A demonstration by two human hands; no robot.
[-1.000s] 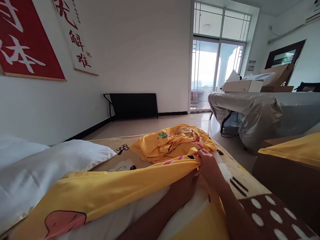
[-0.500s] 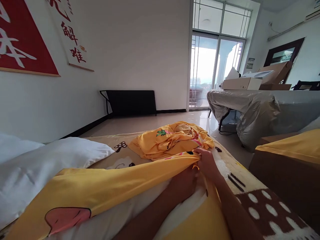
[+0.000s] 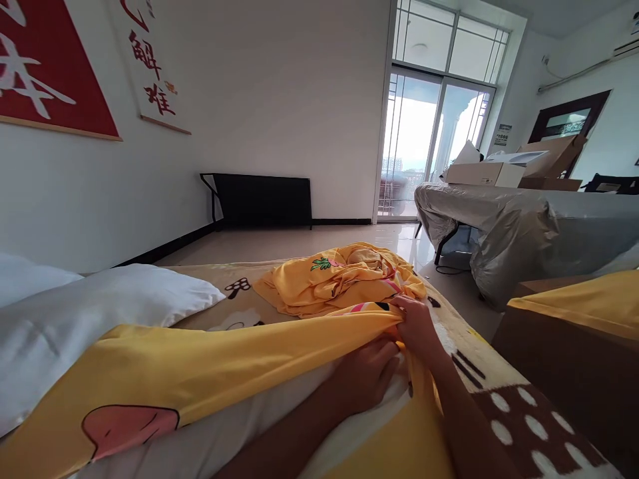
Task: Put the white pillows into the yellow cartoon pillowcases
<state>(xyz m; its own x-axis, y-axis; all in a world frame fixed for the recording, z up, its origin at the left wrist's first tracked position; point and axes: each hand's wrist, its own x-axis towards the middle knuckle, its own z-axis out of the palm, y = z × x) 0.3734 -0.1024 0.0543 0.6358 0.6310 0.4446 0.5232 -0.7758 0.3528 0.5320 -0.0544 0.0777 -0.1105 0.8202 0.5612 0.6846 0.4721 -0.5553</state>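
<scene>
Barely anything has shifted in 1 second. The right hand (image 3: 417, 326) keeps its fingers pinched on the far edge of the cover (image 3: 224, 372). The left hand (image 3: 367, 376) has slid a little out from under that edge, fingers loosely spread on the pillow (image 3: 234, 442) inside, gripping nothing. So the cover lies draped over the pillow on the blanket (image 3: 499, 399), its mouth held up.

A lived-in home room: a bed with a cartoon blanket (image 3: 239, 287) and white pillow (image 3: 100, 313), calligraphy scrolls (image 3: 150, 66) on the wall, glass balcony doors (image 3: 429, 146), tiled floor (image 3: 299, 243) and a plastic-covered table (image 3: 529, 219).
</scene>
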